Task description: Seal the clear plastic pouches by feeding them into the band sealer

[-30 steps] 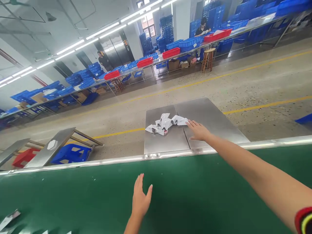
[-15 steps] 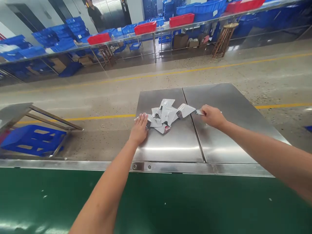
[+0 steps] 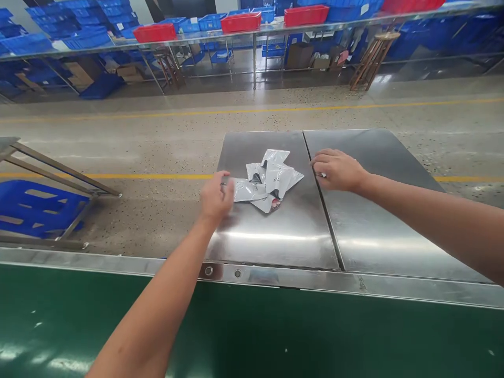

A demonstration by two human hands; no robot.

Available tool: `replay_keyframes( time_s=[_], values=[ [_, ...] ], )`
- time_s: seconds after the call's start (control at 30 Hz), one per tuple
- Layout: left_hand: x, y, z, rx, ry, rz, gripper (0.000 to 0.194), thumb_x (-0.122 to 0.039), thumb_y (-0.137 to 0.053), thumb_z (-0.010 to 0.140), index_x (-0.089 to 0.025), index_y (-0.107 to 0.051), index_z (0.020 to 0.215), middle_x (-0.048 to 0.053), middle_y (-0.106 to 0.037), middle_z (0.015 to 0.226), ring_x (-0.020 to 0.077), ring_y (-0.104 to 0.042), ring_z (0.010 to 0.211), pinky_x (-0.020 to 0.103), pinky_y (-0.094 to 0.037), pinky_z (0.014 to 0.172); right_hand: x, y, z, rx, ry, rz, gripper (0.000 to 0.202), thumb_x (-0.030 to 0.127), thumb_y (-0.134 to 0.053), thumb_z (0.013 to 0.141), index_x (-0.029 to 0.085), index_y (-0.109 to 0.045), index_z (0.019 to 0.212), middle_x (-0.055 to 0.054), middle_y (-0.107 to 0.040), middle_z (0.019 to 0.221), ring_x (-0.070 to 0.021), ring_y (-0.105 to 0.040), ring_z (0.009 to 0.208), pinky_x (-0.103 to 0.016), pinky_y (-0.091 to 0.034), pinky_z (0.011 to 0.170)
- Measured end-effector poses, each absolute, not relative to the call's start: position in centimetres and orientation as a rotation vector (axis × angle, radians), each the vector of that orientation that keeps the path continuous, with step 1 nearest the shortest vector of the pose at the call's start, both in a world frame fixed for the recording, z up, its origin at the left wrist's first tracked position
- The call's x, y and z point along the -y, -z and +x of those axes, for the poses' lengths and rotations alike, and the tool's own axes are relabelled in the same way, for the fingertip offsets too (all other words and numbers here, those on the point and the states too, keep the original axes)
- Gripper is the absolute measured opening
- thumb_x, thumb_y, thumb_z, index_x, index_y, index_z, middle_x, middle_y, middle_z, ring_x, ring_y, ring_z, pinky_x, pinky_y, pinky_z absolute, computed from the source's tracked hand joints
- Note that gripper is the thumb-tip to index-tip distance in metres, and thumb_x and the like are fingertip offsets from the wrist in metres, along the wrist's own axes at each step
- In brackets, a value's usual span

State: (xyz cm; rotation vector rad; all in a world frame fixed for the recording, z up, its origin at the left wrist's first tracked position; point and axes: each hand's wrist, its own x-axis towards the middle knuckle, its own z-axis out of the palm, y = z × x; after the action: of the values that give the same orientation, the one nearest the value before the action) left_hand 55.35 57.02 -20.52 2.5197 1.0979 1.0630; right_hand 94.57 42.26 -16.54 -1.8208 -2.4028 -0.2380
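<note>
Several silvery foil pouches [image 3: 279,176] lie in an overlapping heap on the left panel of the steel table [image 3: 271,247]. Pinkish contents show at one pouch's lower end. At the heap's left end is my left hand [image 3: 216,199], its fingers bent and its thumb beside the nearest pouch [image 3: 244,190]. Blur hides whether it grips that pouch. My right hand [image 3: 338,169] is closed just right of the seam between the panels, apart from the heap. A small pale bit shows under its fingers; what it belongs to is hidden.
A green belt surface [image 3: 315,336] with a metal rail [image 3: 268,275] runs along the near side. To the left stands a metal-framed table above a blue crate [image 3: 39,207]. Red bins [image 3: 241,22], blue bins and a wooden stool [image 3: 374,60] are across the aisle.
The pouch at the heap's right side is gone from there. My left hand has gone from lying flat to bent fingers. My right hand's fingers have curled inward. The camera view has shifted.
</note>
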Motion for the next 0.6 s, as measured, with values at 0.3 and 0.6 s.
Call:
replay_keyframes(
  time_s=[0.3,0.6],
  values=[
    [-56.1,17.5,61.0,-0.688,-0.262,2.971,0.030,-0.045,-0.066,0.101,-0.026,-0.080,0.120,0.009,-0.072,0.122,0.0243,-0.072,0.087,0.033,-0.048,0.069,-48.6,13.4,85.7,2.903,0.068,-1.442,0.029,0.025,-0.079,0.086,0.022,-0.073,0.114,-0.006,-0.073,0.103,-0.0250,-0.067,0.103,-0.040,-0.047,0.096],
    [-54.4,18.3,56.4,-0.825,-0.584,2.780,0.027,-0.028,-0.045,0.110,-0.021,-0.071,0.112,0.008,-0.076,0.101,0.0218,-0.069,0.084,0.031,-0.048,0.074,-42.6,12.1,88.8,2.195,0.104,-1.688,0.009,0.027,-0.063,0.094,0.024,-0.071,0.091,-0.009,-0.074,0.121,-0.0311,-0.067,0.120,-0.046,-0.055,0.098]
  ],
)
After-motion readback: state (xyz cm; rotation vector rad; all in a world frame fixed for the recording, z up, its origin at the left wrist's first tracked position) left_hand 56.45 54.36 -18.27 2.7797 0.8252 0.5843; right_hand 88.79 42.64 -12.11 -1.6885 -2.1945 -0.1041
